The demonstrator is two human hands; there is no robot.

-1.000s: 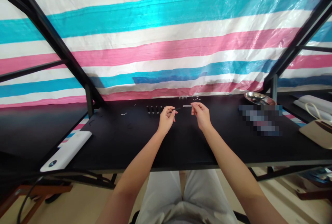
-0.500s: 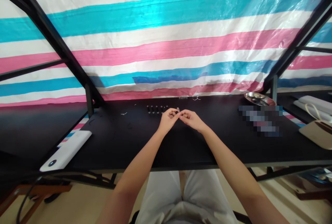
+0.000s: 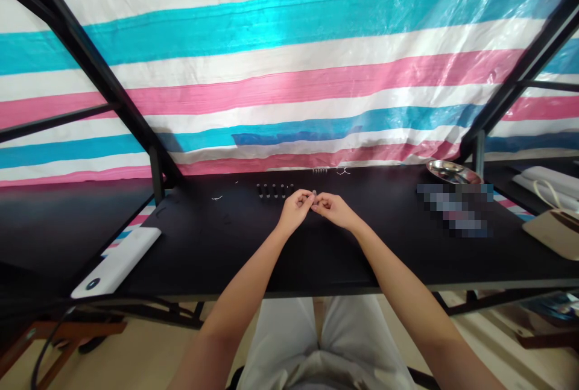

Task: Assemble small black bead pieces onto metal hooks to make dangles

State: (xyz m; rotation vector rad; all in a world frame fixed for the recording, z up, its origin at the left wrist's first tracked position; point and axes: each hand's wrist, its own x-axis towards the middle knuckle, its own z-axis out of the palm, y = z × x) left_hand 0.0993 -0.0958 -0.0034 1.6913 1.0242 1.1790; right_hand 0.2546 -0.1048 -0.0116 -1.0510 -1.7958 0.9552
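Note:
My left hand [image 3: 296,208] and my right hand [image 3: 333,209] meet over the black table, fingertips together. Between them is a small dark cylinder with a grey end [image 3: 314,193], mostly covered by the fingers, so its exact kind does not show. Both hands are closed in a pinch around it. Just left of my left hand stands a row of several small black cylinders with grey ends [image 3: 267,191]. Behind the hands, near the table's back edge, lies a row of several tiny metallic pieces [image 3: 319,171].
White string-like scraps [image 3: 343,170] lie at the back, another scrap [image 3: 217,198] at the left. A shiny metal dish [image 3: 453,172] stands at the back right, beside a blurred-out patch. A white device [image 3: 116,262] lies at the left edge. Black frame posts flank a striped sheet.
The grey end of the held cylinder points more upright and sits slightly further right between the fingertips. Both hands have otherwise barely moved.

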